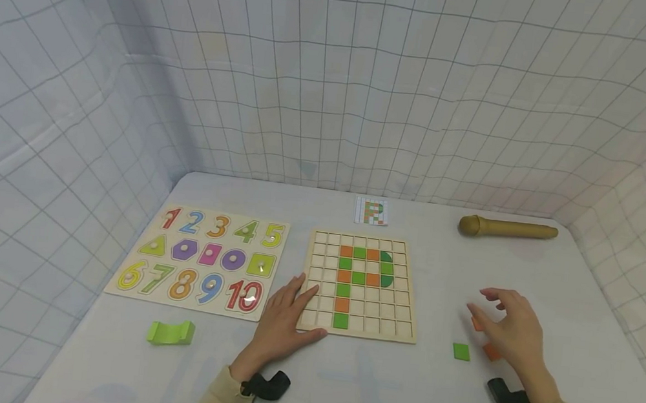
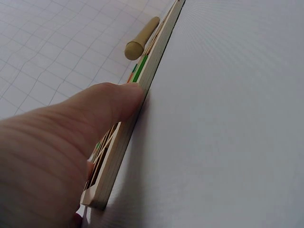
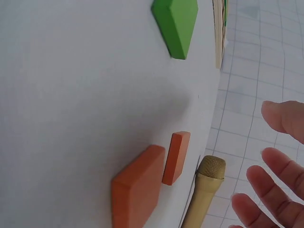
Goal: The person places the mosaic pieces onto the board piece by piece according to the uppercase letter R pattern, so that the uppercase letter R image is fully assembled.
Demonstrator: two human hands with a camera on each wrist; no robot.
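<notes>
A wooden grid board (image 1: 370, 309) lies in the middle of the table in the head view, with green and orange tiles set in a P shape. My left hand (image 1: 282, 324) rests at its lower left corner, thumb along the front edge (image 2: 128, 133). To the right, my right hand (image 1: 514, 330) hovers over two orange tiles (image 1: 491, 353), thumb and fingers apart, with nothing between them. The right wrist view shows a nearer orange tile (image 3: 137, 190), a farther orange tile (image 3: 176, 157) and a green square tile (image 3: 175, 26) on the cloth.
Behind the board lies a small pattern card (image 1: 371, 211). A gold toy microphone (image 1: 507, 229) is at the back right. On the left are a number and shape puzzle board (image 1: 195, 257) and a light green block (image 1: 170, 333). Grid-patterned cloth walls (image 1: 369, 89) surround the table.
</notes>
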